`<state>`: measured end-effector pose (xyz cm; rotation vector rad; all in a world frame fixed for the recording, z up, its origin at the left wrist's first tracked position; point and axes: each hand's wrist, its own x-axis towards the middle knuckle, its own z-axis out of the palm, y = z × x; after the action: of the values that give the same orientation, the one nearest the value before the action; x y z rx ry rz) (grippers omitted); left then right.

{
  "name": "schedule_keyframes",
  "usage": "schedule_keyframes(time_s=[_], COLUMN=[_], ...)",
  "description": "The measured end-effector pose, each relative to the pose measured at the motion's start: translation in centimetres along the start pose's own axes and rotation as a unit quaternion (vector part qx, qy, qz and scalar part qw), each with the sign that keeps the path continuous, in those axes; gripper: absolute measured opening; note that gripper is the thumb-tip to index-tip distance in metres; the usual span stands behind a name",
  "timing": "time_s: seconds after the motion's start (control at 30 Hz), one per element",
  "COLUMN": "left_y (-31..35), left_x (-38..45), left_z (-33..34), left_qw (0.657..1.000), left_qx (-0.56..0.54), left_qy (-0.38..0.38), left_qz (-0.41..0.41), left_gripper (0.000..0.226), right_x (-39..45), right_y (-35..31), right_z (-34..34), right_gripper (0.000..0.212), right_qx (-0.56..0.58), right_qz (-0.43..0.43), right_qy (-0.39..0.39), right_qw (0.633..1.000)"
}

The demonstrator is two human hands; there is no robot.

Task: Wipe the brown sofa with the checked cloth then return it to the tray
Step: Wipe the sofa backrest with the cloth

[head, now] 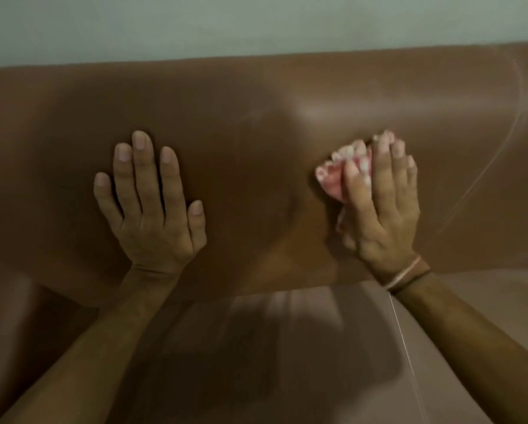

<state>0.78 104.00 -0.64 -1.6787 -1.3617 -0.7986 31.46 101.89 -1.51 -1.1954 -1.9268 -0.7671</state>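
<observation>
The brown sofa (256, 123) fills most of the view, its smooth backrest straight ahead and the seat cushion below. My right hand (385, 209) presses the bunched red-and-white checked cloth (333, 175) flat against the backrest, right of the middle; the cloth sticks out past my fingers on the left and is mostly covered by the hand. My left hand (152, 203) lies flat on the backrest with its fingers spread, holding nothing, well apart from the cloth. The tray is not in view.
A pale wall (256, 22) rises behind the sofa's top edge. A curved seam (501, 148) runs down the backrest at the right. My shadow falls on the seat cushion (287, 347) between my forearms.
</observation>
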Motion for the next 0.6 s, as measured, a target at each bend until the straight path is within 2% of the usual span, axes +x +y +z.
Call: schedule_keyframes(time_s=[0.07,0.13,0.2,0.27,0.3,0.37,0.4,0.43,0.47,0.5,0.53,0.57,0.6], left_y=[-0.1,-0.1,-0.4,-0.3,0.0,0.4,1.0,1.7,3.3,5.4,8.7,12.7,17.4], left_x=[-0.1,-0.1,0.4,0.6,0.6,0.1,0.4,0.4,1.0,1.1,1.5,1.4,2.1], left_z=[0.1,-0.1,-0.2,-0.7,-1.2,-2.4,-3.2,-3.7,-5.1,-6.1,-7.7,-9.2,-10.7], left_qw=[1.000,1.000,1.000,0.999,0.999,0.989,0.972,0.940,0.893,0.887,0.914,0.952,0.969], left_qx=[-0.006,0.004,0.005,-0.006,-0.007,-0.008,0.001,-0.003,-0.023,-0.055,-0.089,-0.121,-0.156], left_qy=[-0.005,-0.012,-0.028,-0.044,-0.053,-0.144,-0.229,-0.330,-0.425,-0.430,-0.376,-0.270,-0.192], left_qz=[0.002,0.015,0.011,0.011,0.007,-0.036,-0.060,-0.089,-0.146,-0.158,-0.122,-0.074,-0.021], left_gripper=[0.069,0.069,0.069,0.069,0.069,0.067,0.069,0.075,0.081,0.082,0.077,0.070,0.066], right_x=[2.1,1.0,-1.4,-3.1,-3.9,-5.5,-6.2,-6.7,-7.0,-7.0,-7.2,-7.6,-8.0], right_y=[-3.4,-5.5,-5.5,-4.4,-3.6,-1.4,0.3,2.5,4.9,7.2,9.9,12.7,15.6], right_z=[1.4,2.1,1.9,0.7,-0.3,-2.9,-4.4,-6.1,-7.8,-9.3,-11.1,-12.8,-14.5], right_gripper=[0.069,0.070,0.067,0.055,0.050,0.047,0.047,0.047,0.053,0.065,0.078,0.088,0.092], right_qx=[0.020,0.014,0.023,0.042,0.047,0.030,0.018,0.016,0.016,0.025,0.039,0.050,0.057], right_qz=[0.031,-0.045,-0.154,-0.202,-0.198,-0.159,-0.122,-0.068,-0.002,0.069,0.131,0.189,0.248], right_qy=[0.027,-0.002,-0.068,-0.110,-0.129,-0.174,-0.184,-0.188,-0.180,-0.158,-0.127,-0.093,-0.059], right_qw=[0.999,0.999,0.985,0.972,0.971,0.971,0.975,0.980,0.984,0.985,0.982,0.976,0.965])
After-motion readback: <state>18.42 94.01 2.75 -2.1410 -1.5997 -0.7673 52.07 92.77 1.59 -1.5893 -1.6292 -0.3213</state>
